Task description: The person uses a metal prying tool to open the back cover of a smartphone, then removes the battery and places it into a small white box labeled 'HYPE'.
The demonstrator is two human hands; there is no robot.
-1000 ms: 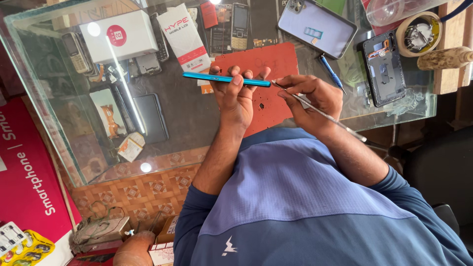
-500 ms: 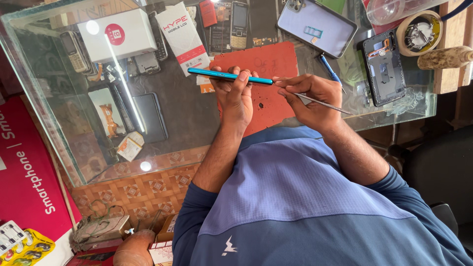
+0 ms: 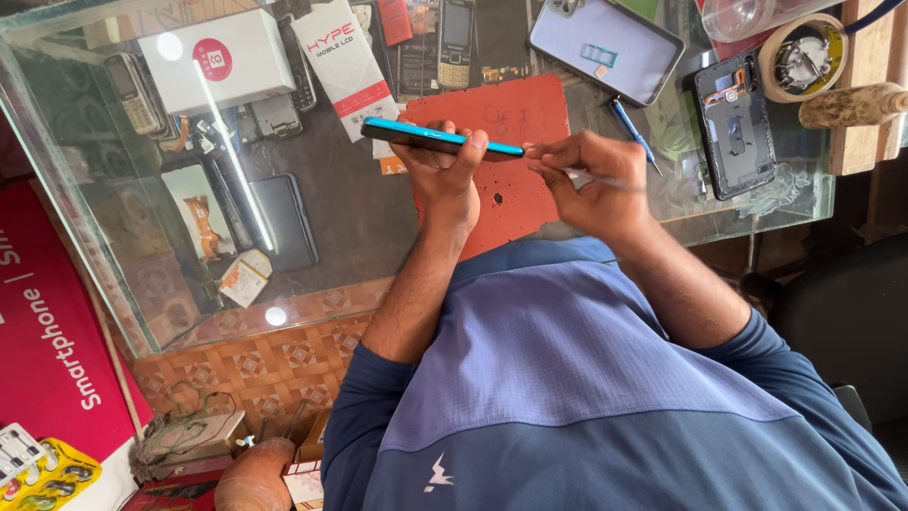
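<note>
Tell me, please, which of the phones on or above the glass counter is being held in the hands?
The blue-edged phone, gripped edge-up in the left hand. The opened phone and the silver phone lie flat on the glass, untouched.

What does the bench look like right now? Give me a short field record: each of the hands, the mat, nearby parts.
left hand: grips a blue-edged phone edge-up above the mat
right hand: holds a thin metal tool at the phone's end
mat: red mat on the glass counter
nearby: opened phone body, clear phone case, blue pen-like tool, tape roll
</note>
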